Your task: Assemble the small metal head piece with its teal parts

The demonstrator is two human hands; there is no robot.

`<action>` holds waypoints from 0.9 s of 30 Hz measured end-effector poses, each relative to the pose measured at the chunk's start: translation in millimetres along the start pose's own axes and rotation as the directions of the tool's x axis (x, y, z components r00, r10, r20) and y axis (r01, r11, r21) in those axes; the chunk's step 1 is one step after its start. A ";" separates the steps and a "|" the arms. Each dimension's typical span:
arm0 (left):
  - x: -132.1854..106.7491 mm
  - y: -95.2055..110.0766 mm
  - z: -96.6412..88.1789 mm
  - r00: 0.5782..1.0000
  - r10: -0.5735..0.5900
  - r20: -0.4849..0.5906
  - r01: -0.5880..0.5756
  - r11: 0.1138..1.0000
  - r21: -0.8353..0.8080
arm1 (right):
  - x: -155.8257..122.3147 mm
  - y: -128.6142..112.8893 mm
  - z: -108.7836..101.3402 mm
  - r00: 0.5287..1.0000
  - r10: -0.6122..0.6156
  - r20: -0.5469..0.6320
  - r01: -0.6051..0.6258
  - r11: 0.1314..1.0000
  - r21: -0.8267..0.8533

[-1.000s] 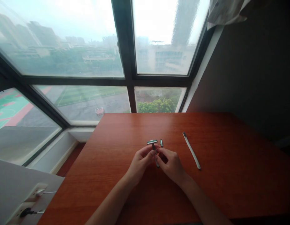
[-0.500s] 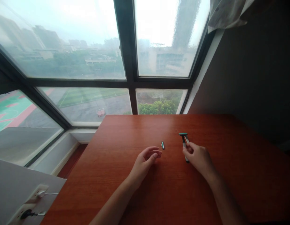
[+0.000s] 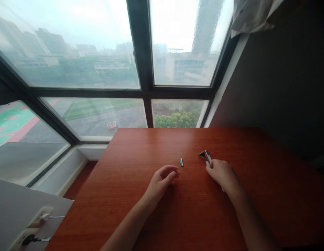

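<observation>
My right hand [image 3: 223,173] is closed around a razor [image 3: 205,159], whose dark head points up and to the left. Beside the razor's neck, a grey handle-like piece [image 3: 208,156] sticks out past my fingers; I cannot tell whether it lies on the table or is also in my grip. My left hand [image 3: 164,177] rests over the table with fingers loosely curved, thumb apart, nothing in it. Just beyond its fingertips lies a small dark razor cartridge [image 3: 181,162] with a greenish strip, untouched.
The reddish-brown wooden table [image 3: 141,150] runs up to large windows with dark frames [image 3: 145,92]. A dark wall [image 3: 277,80] stands on the right. At lower left, plugs sit in wall sockets [image 3: 33,226] beside the table's edge.
My right hand has turned and lowered the razor, so its head now tilts to the left and the handle slants under my palm. My left hand has barely moved.
</observation>
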State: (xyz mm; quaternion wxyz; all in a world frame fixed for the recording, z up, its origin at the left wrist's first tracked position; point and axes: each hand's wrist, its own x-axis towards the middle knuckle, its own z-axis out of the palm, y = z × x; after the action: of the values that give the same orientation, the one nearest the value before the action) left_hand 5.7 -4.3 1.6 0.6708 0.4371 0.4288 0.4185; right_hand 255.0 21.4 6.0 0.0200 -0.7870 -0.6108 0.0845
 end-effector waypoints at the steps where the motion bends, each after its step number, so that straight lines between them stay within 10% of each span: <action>1: -0.2 0.3 0.1 1.000 -0.002 0.001 0.002 1.000 -0.001 | -0.3 -0.9 -0.5 1.000 0.004 0.005 -0.004 1.000 -0.009; 27: 1.1 -1.9 -1.5 1.000 -0.006 0.017 0.006 1.000 0.009 | -4.5 -3.9 7.3 0.994 -0.002 -0.110 0.007 0.999 0.047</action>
State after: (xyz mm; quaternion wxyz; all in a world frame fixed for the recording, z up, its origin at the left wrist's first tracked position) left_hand 5.0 -3.5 -0.8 0.6737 0.4422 0.4263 0.4110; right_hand 249.0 17.6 -0.2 0.0724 -0.7883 -0.6085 0.0555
